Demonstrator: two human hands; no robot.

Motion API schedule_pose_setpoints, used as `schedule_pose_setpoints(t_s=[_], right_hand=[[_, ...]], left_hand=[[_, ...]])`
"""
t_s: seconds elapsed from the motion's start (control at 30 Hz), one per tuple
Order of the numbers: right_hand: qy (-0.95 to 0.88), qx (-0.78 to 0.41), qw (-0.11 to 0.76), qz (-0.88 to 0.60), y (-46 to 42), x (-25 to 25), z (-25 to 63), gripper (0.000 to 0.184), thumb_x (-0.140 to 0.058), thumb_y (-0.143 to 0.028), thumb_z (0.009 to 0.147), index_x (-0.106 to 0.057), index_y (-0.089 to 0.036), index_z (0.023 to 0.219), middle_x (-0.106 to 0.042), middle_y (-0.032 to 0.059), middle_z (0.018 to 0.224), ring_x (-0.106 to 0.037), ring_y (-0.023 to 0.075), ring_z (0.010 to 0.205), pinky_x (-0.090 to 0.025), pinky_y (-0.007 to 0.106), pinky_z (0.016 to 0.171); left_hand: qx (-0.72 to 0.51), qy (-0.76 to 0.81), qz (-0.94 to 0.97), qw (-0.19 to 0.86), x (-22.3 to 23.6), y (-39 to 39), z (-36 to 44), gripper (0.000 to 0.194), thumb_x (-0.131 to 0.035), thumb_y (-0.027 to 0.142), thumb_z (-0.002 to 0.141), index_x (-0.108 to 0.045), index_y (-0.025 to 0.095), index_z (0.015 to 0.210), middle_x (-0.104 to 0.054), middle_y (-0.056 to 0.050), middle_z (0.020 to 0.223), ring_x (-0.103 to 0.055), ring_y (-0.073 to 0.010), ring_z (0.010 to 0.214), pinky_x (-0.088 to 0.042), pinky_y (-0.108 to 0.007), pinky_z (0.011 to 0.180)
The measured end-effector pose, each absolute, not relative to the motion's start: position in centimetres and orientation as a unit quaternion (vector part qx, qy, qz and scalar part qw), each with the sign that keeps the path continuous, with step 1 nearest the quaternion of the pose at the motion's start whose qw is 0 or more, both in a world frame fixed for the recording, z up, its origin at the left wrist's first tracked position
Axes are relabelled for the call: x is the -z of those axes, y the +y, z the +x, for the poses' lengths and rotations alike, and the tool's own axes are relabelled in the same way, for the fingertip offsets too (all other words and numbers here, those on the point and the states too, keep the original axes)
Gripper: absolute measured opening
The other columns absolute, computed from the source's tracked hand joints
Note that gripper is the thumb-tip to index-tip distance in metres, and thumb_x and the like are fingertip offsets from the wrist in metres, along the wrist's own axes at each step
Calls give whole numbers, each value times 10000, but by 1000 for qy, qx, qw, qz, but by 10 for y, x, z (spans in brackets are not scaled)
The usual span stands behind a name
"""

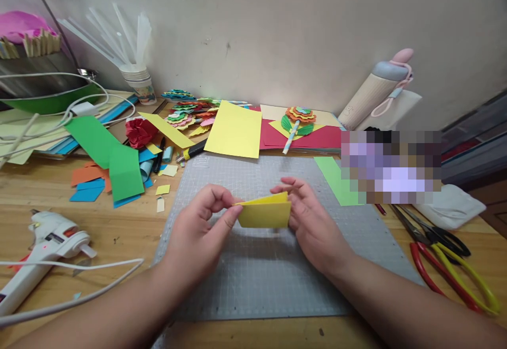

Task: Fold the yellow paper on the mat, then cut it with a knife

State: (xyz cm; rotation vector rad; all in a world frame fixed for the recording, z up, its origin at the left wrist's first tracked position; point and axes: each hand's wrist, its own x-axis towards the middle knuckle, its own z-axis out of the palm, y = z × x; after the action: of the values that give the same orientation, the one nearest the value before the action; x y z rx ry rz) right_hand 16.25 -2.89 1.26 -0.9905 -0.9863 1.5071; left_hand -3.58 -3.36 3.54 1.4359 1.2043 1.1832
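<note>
A folded piece of yellow paper point(264, 215) is held above the grey cutting mat point(253, 285), its layers slightly parted along the top edge. My left hand point(206, 222) pinches its left end between thumb and fingers. At the right end, my right hand point(312, 219) grips the paper with the thumb in front, and some fingers extend behind it. Beyond my hands, a yellow sheet point(235, 130) lies across the mat's far edge. A finished paper flower point(298, 122) with green leaves and a striped stem rests on red paper at the back.
On the left lie a white glue gun point(51, 248) with its cable, green paper strips point(125, 172) and small scraps. A paper cup point(138, 85) holds straws. At right are scissors point(447, 238), pliers with red and yellow handles point(455, 275), and a light green strip point(336, 180).
</note>
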Motion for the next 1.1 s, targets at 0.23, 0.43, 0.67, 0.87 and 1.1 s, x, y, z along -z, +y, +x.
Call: schedule_pose_setpoints(t_s=[0.23,0.43,0.67,0.87,1.1], right_hand=[[-397,-718,438,-367,-31,-14,158,240,-661,-441,830,-638,-213,899,-578,-3,731,-498,113,597,-428,234,504],[-353,-774,414,-322,-31,-15,157,232,-698,-393,813,-638,-213,947,-601,-9,733,-518,93,580,-424,209,497],[-344,-770,424,-330,-29,-16,159,240,-638,-324,857,-565,-227,1064,-602,3,844,-543,99,624,-444,216,511],[-430,-643,484,-409,-31,-13,158,451,-644,-148,802,-456,-344,1162,-537,-27,1062,-573,93,762,-493,236,673],[-424,-672,458,-399,-31,-11,158,430,-798,-284,681,-534,-303,1019,-623,-21,883,-601,141,690,-508,275,579]], left_hand=[[-500,506,396,581,-32,-18,-38,251,-730,320,753,-520,194,809,-623,56,625,-559,-98,617,-398,-190,597],[-463,423,306,716,-27,-14,-36,251,-733,305,774,-535,188,875,-676,18,724,-614,-113,631,-469,-219,620],[-449,423,252,746,-28,-15,-35,212,-705,239,795,-593,171,962,-702,-27,804,-651,-136,688,-513,-254,664],[-433,454,359,691,-26,-17,-35,230,-724,305,786,-619,181,948,-712,-22,781,-644,-137,704,-489,-242,671],[-391,427,520,628,-27,-29,-32,345,-689,354,803,-600,214,1105,-683,-57,958,-624,-196,872,-494,-333,799]])
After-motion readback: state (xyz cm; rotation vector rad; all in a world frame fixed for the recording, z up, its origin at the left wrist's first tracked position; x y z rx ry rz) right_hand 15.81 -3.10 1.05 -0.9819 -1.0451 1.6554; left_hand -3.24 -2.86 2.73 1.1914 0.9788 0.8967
